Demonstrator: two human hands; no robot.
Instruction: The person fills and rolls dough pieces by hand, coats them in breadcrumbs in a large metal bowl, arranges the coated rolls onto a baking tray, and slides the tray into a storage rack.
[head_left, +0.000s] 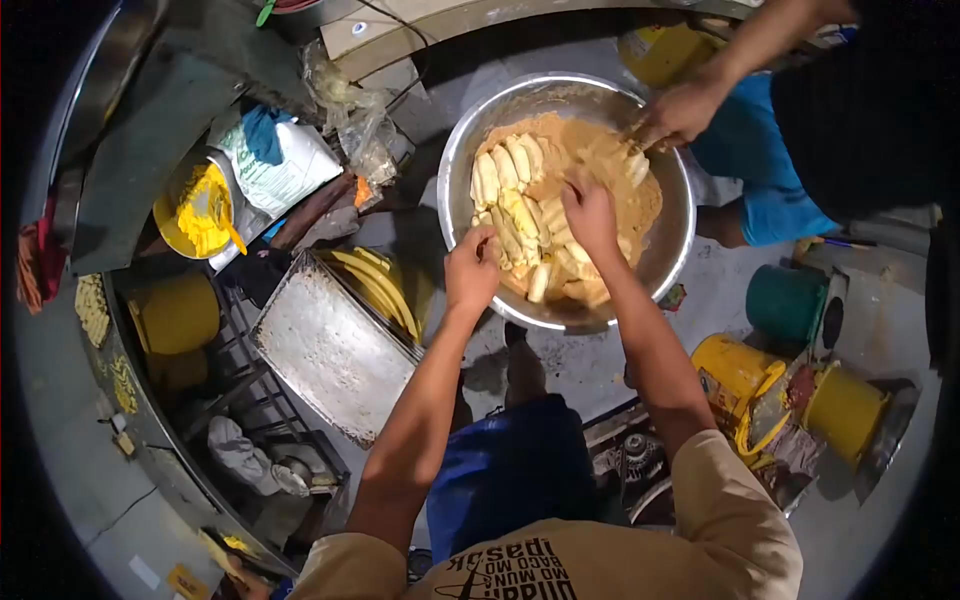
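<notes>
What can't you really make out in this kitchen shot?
- Head view: the left hand and right hand dip into the metal bowl; their fingertips are hidden among the banana pieces and batter.
- A co-worker's hand covers whatever it grips at the bowl's rim.
- The shirt print is cut off by the bottom edge.

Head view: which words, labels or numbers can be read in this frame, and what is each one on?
"pasak": on the shirt of the person wearing the camera, upside down in this view; the smaller lines beside it are too blurred to read.
White sack: green print, too small to read.
Yellow tubs: label marks, unreadable.
Nothing else legible.
</notes>
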